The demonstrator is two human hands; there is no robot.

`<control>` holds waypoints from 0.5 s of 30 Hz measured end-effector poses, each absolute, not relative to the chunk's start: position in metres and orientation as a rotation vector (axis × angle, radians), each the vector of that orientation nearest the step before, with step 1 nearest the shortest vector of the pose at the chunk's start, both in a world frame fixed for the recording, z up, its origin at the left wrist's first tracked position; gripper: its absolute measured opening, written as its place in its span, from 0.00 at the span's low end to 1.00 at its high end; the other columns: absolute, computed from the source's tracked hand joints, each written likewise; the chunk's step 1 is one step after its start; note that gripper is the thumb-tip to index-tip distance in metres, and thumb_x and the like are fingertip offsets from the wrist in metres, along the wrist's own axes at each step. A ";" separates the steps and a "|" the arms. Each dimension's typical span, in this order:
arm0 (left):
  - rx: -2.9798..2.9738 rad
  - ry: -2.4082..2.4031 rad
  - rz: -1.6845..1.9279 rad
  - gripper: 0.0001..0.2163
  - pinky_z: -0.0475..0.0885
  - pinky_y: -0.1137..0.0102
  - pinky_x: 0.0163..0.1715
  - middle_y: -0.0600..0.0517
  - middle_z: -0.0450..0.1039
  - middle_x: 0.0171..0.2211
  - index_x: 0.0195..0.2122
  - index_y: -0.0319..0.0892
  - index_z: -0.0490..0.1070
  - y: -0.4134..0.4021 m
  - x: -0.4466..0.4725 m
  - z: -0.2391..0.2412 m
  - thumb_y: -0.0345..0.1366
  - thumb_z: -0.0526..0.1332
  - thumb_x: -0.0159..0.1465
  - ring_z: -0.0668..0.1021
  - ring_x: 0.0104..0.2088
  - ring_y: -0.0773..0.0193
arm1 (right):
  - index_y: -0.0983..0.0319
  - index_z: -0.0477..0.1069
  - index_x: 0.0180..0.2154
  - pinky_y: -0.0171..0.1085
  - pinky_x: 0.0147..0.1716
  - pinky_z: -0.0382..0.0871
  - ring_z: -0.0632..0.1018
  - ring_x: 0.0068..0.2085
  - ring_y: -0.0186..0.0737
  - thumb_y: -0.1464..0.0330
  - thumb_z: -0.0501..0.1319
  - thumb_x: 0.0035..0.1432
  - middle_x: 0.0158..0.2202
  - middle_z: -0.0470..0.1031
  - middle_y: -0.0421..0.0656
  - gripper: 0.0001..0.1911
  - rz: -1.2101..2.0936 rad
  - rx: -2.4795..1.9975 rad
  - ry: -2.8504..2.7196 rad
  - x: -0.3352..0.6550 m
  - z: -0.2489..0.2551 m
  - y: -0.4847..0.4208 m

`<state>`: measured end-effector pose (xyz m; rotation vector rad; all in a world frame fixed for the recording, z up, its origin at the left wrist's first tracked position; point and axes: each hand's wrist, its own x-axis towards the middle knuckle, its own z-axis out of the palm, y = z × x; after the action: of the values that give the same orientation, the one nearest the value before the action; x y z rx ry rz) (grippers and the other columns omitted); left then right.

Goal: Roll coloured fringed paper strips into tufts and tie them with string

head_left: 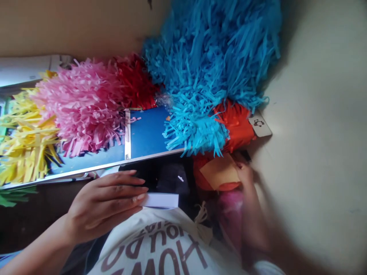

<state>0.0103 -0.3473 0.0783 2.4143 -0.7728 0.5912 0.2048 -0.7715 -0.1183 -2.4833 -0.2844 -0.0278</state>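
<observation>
My left hand (107, 202) lies low in the middle with its fingers stretched out and pressed together along a small white folded paper block (160, 200), holding it. My right hand (246, 179), smeared by motion, reaches to an orange paper piece (219, 172) beside orange fringed paper (237, 124); its fingers seem pinched on the orange sheet. A pink blurred thing (232, 210) lies under my right wrist.
Heaps of fringed paper pom-poms lie ahead: blue (212, 65), red (134, 82), pink (80, 107), yellow (25, 141). A blue board (147, 133) with a pale edge lies under them. A white card (259, 125) sits on the cream surface (321, 114). My printed white shirt (160, 248) fills the bottom.
</observation>
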 end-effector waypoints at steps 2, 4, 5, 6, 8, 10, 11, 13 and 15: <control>2.469 -0.810 0.604 0.13 0.74 0.53 0.59 0.63 0.83 0.38 0.47 0.57 0.77 -0.347 0.008 0.077 0.32 0.64 0.64 0.84 0.39 0.65 | 0.64 0.77 0.38 0.39 0.33 0.75 0.79 0.32 0.40 0.55 0.57 0.66 0.34 0.80 0.44 0.19 0.118 -2.494 -0.298 0.183 -0.096 -0.785; 2.506 -0.852 0.589 0.09 0.61 0.45 0.66 0.65 0.82 0.38 0.43 0.58 0.78 -0.349 0.006 0.077 0.35 0.66 0.63 0.84 0.41 0.65 | 0.61 0.79 0.37 0.40 0.34 0.75 0.81 0.35 0.43 0.55 0.57 0.64 0.35 0.82 0.45 0.19 0.247 -2.466 -0.384 0.162 -0.060 -0.781; 2.508 -0.883 0.563 0.09 0.56 0.42 0.68 0.66 0.82 0.38 0.42 0.59 0.77 -0.351 0.004 0.078 0.36 0.67 0.62 0.83 0.43 0.63 | 0.59 0.79 0.39 0.40 0.37 0.75 0.81 0.37 0.43 0.55 0.57 0.64 0.37 0.82 0.45 0.18 0.268 -2.444 -0.456 0.153 -0.039 -0.770; 2.496 -0.906 0.532 0.09 0.53 0.41 0.69 0.65 0.82 0.39 0.42 0.59 0.77 -0.354 0.002 0.079 0.37 0.68 0.61 0.82 0.47 0.62 | 0.58 0.80 0.39 0.41 0.39 0.75 0.81 0.38 0.43 0.56 0.58 0.63 0.38 0.82 0.44 0.16 0.258 -2.423 -0.555 0.146 -0.017 -0.755; 2.448 -0.908 0.488 0.09 0.46 0.38 0.69 0.63 0.83 0.39 0.43 0.57 0.77 -0.360 -0.002 0.082 0.37 0.68 0.61 0.78 0.55 0.57 | 0.56 0.80 0.39 0.41 0.42 0.74 0.81 0.38 0.42 0.59 0.59 0.64 0.37 0.82 0.42 0.12 0.180 -2.355 -0.789 0.135 0.023 -0.714; 2.410 -0.837 0.492 0.08 0.38 0.36 0.69 0.60 0.83 0.39 0.42 0.54 0.78 -0.363 -0.006 0.084 0.36 0.67 0.63 0.72 0.62 0.53 | 0.55 0.79 0.39 0.40 0.41 0.73 0.80 0.37 0.41 0.62 0.60 0.65 0.36 0.82 0.41 0.10 0.079 -2.261 -1.007 0.128 0.053 -0.670; 2.402 -0.791 0.500 0.07 0.35 0.36 0.68 0.58 0.83 0.39 0.42 0.53 0.78 -0.363 -0.008 0.084 0.36 0.66 0.63 0.70 0.64 0.52 | 0.55 0.79 0.40 0.39 0.40 0.73 0.80 0.37 0.40 0.64 0.60 0.65 0.36 0.82 0.41 0.09 0.037 -2.201 -1.108 0.126 0.063 -0.650; 2.390 -0.723 0.495 0.06 0.33 0.37 0.69 0.57 0.83 0.39 0.42 0.51 0.79 -0.359 -0.011 0.082 0.35 0.65 0.64 0.67 0.65 0.52 | 0.55 0.79 0.40 0.38 0.39 0.72 0.80 0.36 0.38 0.67 0.61 0.65 0.35 0.82 0.40 0.07 0.001 -2.084 -1.271 0.125 0.076 -0.616; 2.366 -0.670 0.478 0.05 0.38 0.40 0.70 0.56 0.83 0.39 0.41 0.50 0.79 -0.351 -0.013 0.076 0.35 0.66 0.64 0.67 0.65 0.54 | 0.55 0.78 0.39 0.38 0.37 0.72 0.80 0.36 0.38 0.67 0.61 0.64 0.35 0.81 0.40 0.07 0.024 -1.991 -1.386 0.127 0.082 -0.590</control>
<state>-0.0126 -0.3507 0.0765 2.3657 -0.6704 0.4780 0.1266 -0.5902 0.0821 -1.9913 -1.3855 0.0240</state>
